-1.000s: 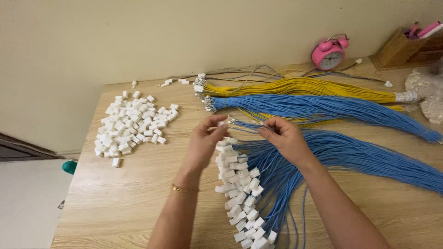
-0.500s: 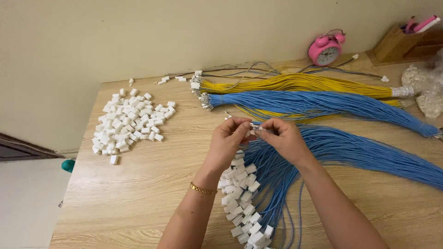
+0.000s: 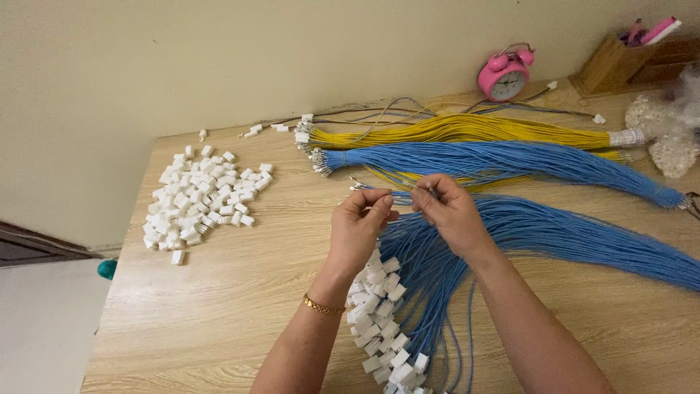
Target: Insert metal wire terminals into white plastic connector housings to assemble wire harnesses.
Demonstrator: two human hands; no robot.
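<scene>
My left hand [image 3: 362,228] and my right hand [image 3: 446,209] are raised together over the middle of a wooden table [image 3: 219,306]. Between their pinched fingertips runs a thin blue wire [image 3: 402,194]. The left fingers seem to pinch a small white connector at the wire's end, mostly hidden. Below the hands lies a bundle of blue wires [image 3: 554,233] whose near ends carry white plastic connectors [image 3: 379,321]. A gold bracelet circles my left wrist.
A heap of loose white connectors [image 3: 200,201] lies at the left. A yellow wire bundle [image 3: 467,131] and another blue bundle [image 3: 496,160] lie farther back. A pink alarm clock [image 3: 503,73], a wooden holder [image 3: 620,62] and clear bags [image 3: 667,131] stand at the back right.
Both hands rose slightly from the connector-tipped wires and came closer together; the left fingers closed on the wire end that the right hand holds.
</scene>
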